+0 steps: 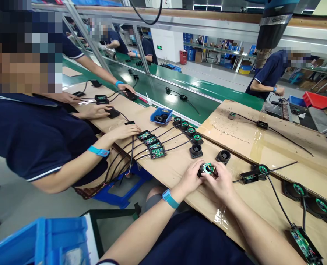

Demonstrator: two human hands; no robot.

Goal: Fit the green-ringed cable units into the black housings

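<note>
My left hand [190, 178] and my right hand [221, 181] are closed around a round black housing with a green ring circuit board [207, 168] just above the cardboard. Small coloured wires show inside the ring. The right fingertips press at its near side and partly cover it. Just beyond my hands stand two black square-based housings, one on the left [196, 150] and one on the right [223, 156]. Right of my right hand lies an open black box with a circuit board [249, 178], beside another ring-board housing [263, 170].
Several cabled circuit-board boxes [157, 151] lie in a row to the left, near a co-worker's hand [125, 131]. A blue bin [161, 115] holds black parts. A heat gun [272, 35] hangs above. More cabled units [304, 244] lie at right. A green conveyor [155, 88] runs behind.
</note>
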